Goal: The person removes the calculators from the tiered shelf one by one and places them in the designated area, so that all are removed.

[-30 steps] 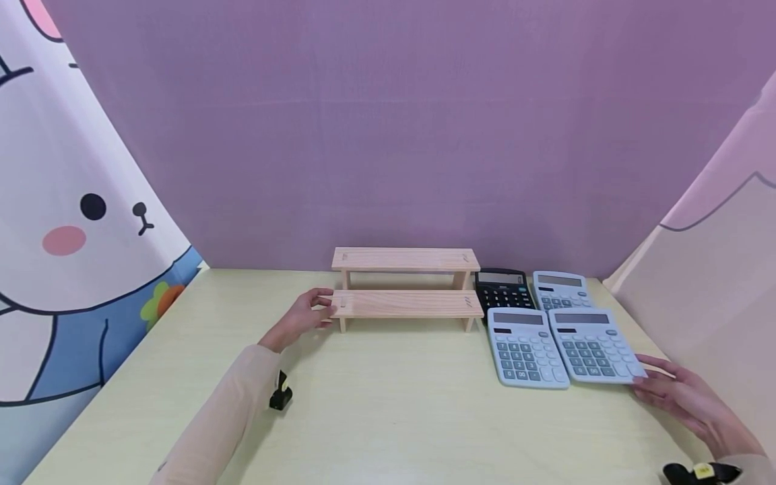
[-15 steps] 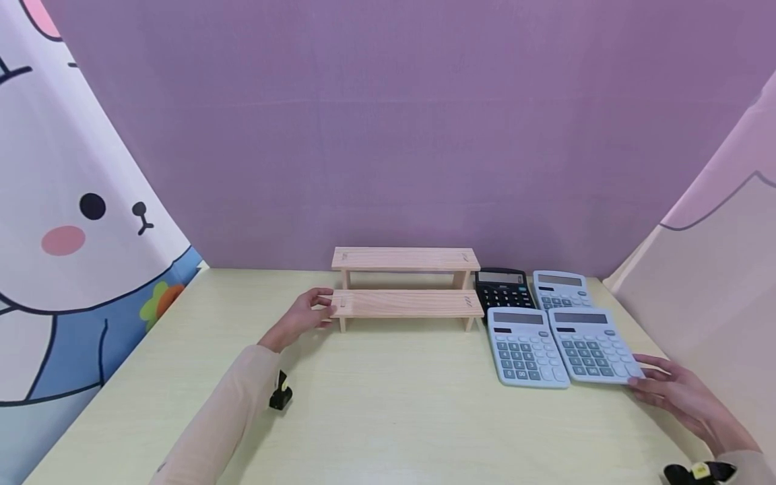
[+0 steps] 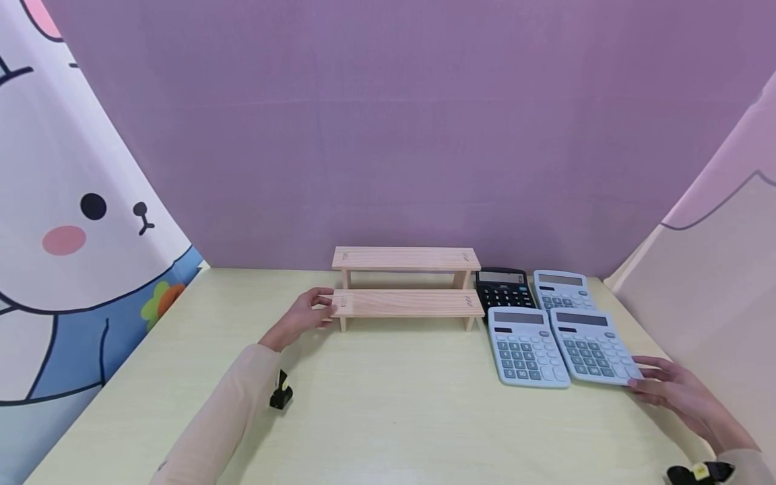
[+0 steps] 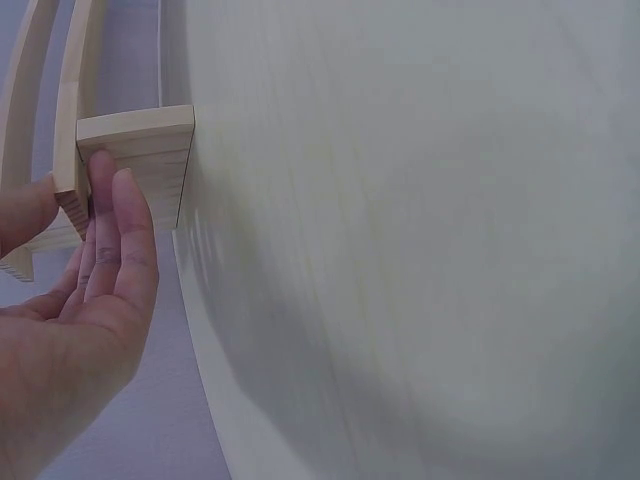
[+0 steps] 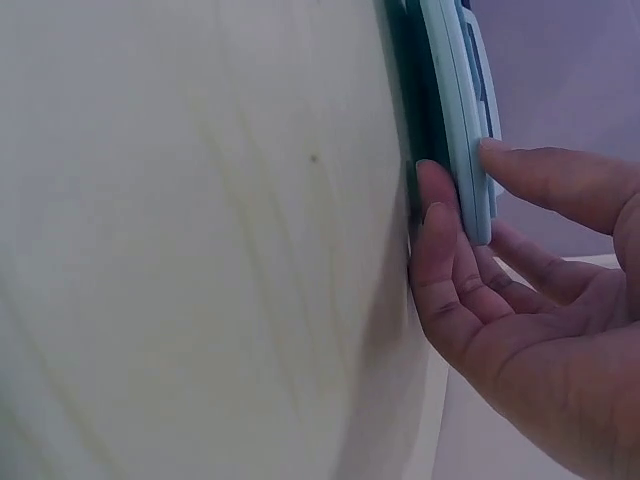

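A two-tier wooden shelf [image 3: 406, 304] stands near the back of the table. My left hand [image 3: 300, 316] pinches the left end of its lower board, thumb over it and fingers beneath, as the left wrist view shows. To the right, my right hand [image 3: 682, 399] holds the lower right corner of a light blue calculator [image 3: 591, 345]. In the right wrist view its thumb presses on the top face of the calculator [image 5: 462, 130] while fingers reach under the raised edge. Beside it lies a second light blue calculator [image 3: 526, 347].
Behind those two are a black calculator [image 3: 504, 289] and another light blue calculator [image 3: 560, 289], both partly covered. The black one sits right by the shelf's right side. A purple cloth backdrop [image 3: 388, 135] rises behind the pale wooden table [image 3: 388, 411].
My right hand has shifted slightly left, and the lower right corner of its calculator has moved a little left with it. The left hand and shelf look the same.
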`<action>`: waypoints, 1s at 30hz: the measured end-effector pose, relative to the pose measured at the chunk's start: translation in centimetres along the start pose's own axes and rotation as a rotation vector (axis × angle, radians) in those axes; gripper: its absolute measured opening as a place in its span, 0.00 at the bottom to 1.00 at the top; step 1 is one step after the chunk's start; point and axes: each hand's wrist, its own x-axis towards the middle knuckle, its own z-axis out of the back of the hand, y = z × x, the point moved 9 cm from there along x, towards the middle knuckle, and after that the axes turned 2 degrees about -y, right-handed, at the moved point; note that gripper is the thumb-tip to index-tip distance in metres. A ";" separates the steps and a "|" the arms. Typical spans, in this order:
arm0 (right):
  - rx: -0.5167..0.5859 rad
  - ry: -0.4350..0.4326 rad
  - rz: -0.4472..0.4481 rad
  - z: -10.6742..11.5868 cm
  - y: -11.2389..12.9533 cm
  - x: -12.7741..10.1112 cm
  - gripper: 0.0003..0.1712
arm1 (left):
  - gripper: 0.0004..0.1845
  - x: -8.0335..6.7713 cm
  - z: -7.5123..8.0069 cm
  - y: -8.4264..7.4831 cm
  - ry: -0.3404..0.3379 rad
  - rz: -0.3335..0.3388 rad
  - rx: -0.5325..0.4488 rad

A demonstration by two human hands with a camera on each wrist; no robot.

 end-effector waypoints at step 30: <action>-0.415 -0.063 -0.045 0.3 1.0 0.1 0.38 | 0.25 0.0 -0.1 -0.1 -0.001 -0.010 0.002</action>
